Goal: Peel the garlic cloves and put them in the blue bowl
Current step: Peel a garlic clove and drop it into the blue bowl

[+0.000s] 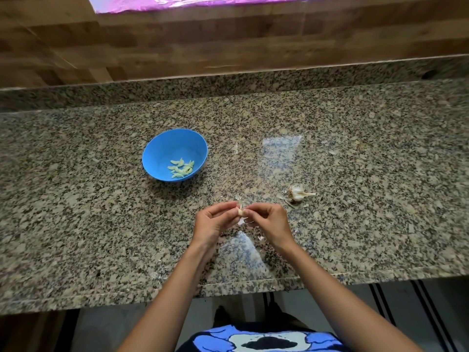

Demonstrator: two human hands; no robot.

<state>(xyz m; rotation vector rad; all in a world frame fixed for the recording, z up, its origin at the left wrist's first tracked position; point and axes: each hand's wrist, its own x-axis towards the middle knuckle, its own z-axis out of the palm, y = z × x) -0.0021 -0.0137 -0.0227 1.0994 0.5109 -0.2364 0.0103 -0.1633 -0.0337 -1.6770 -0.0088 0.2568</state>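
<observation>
A garlic clove [240, 212] with loose papery skin is held between both hands above the granite counter. My left hand [214, 222] pinches it from the left, and my right hand [269, 221] pinches it from the right. The blue bowl [162, 151] stands to the upper left of the hands, with several peeled cloves [181, 168] lying in it. The rest of the garlic bulb [297, 193] lies on the counter to the upper right of my right hand.
Bits of garlic skin [260, 238] lie scattered on the speckled granite counter [101, 212] around the hands and the bulb. A wooden wall rises behind the counter's raised back ledge [228, 85]. The counter's front edge [101, 298] runs just below my forearms.
</observation>
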